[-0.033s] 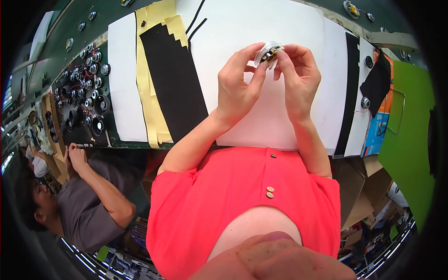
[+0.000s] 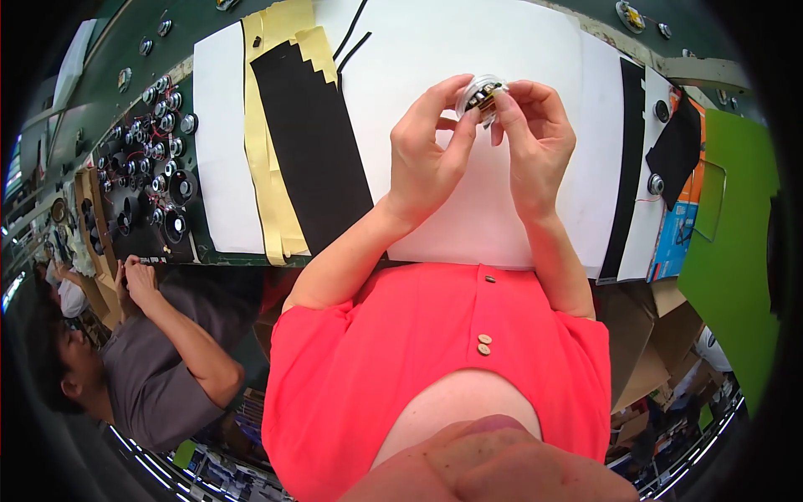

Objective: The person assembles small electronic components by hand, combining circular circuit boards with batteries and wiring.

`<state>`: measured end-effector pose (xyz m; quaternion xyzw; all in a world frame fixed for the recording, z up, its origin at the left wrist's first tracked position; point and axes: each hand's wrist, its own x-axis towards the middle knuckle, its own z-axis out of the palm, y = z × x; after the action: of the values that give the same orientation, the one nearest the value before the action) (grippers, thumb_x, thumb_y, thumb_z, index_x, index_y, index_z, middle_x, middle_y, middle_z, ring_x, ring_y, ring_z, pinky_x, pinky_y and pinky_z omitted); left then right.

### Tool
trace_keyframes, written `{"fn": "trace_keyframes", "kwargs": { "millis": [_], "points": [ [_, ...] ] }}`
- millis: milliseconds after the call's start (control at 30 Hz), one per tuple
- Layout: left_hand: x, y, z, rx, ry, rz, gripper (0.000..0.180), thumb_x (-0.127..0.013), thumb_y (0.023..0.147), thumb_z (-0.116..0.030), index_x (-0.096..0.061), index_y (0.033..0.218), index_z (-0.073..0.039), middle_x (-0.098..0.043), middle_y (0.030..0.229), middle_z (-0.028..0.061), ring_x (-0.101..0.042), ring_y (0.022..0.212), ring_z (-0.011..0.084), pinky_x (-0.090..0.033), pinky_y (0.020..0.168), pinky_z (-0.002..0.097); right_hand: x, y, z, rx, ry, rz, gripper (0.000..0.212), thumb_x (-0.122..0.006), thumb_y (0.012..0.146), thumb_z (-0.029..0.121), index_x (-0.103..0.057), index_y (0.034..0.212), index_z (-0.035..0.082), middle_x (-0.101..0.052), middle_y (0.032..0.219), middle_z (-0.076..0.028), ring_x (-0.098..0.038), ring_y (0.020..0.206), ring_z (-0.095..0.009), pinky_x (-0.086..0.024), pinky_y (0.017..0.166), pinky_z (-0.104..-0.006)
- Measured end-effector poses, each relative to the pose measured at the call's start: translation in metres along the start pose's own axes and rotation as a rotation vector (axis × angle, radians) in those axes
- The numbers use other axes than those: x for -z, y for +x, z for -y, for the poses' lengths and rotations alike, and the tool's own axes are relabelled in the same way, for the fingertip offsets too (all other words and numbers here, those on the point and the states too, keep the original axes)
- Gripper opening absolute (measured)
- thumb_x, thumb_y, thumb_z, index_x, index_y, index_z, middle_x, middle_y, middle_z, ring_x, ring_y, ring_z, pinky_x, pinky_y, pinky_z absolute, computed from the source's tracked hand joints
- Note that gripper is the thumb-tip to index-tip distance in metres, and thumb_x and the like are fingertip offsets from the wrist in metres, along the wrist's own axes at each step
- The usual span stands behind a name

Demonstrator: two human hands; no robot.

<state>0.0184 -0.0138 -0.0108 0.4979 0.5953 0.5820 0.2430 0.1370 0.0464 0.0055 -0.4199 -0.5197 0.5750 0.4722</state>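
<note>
Above the far middle of the white sheet (image 2: 468, 209), the left hand (image 2: 427, 159) and right hand (image 2: 535, 138) are pinching a small round clear part (image 2: 479, 92) between narrow fingertips. Left of them, black strips (image 2: 309, 142) are lying on yellow strips (image 2: 261, 167), with small round speakers (image 2: 155, 176) clustering farther left.

Head camera, looking steeply down, close over workbench (image 2: 468, 209).

Both forearms rise from the lower edge and converge. The left hand (image 2: 427, 155) is raised, palm turned inward, its thumb and fingers curled and pinched together at the tips. The right hand (image 2: 535, 138) faces it, fingers bent, fingertips meeting the left's.
</note>
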Motion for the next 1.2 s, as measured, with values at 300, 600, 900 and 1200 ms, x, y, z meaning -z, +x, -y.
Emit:
{"fn": "trace_keyframes", "kwargs": {
  "millis": [300,600,900,1200],
  "points": [
    [0.0,0.0,0.006,0.042,-0.054,0.016,0.022,-0.066,0.099,0.0,-0.071,0.119,-0.004,-0.075,0.108,0.0058,-0.072,0.091,0.0129,-0.059,0.076,0.0277,0.013,0.002,0.006,-0.281,0.103,0.105,0.012,-0.067,0.1,0.006,-0.067,0.11,-0.001,-0.072,0.087,-0.004,-0.052,0.061,-0.001,-0.035,0.05,-0.016],
    [0.002,0.004,-0.002,0.194,-0.243,-0.019,0.013,-0.071,0.097,-0.008,-0.074,0.109,-0.004,-0.074,0.094,0.0061,-0.071,0.079,0.0122,-0.057,0.068,0.026,0.002,-0.006,0.008,0.009,-0.268,0.184,0.009,-0.065,0.097,-0.001,-0.063,0.106,-0.002,-0.075,0.082,-0.009,-0.074,0.077,-0.012,-0.057,0.063,-0.0246],
    [0.002,0.002,0.003,0.223,-0.202,0.004,0.009,-0.072,0.097,-0.008,-0.073,0.102,-0.001,-0.074,0.092,0.0056,-0.07,0.078,0.0111,-0.054,0.067,0.0253,0.007,-0.008,0.016,-0.209,-0.182,0.197,0.007,-0.065,0.098,0.004,-0.064,0.101,-0.003,-0.074,0.08,-0.008,-0.07,0.071,-0.01,-0.053,0.057,-0.0233],
    [0.0,0.001,0.001,0.233,-0.248,-0.046,0.01,-0.07,0.098,-0.008,-0.072,0.104,0.0,-0.074,0.093,0.0063,-0.071,0.082,0.0118,-0.056,0.071,0.0257,-0.001,-0.015,0.001,0.006,-0.313,0.107,0.008,-0.068,0.096,0.002,-0.064,0.101,-0.003,-0.074,0.08,-0.008,-0.07,0.066,-0.01,-0.054,0.057,-0.0245]
  ]
}}
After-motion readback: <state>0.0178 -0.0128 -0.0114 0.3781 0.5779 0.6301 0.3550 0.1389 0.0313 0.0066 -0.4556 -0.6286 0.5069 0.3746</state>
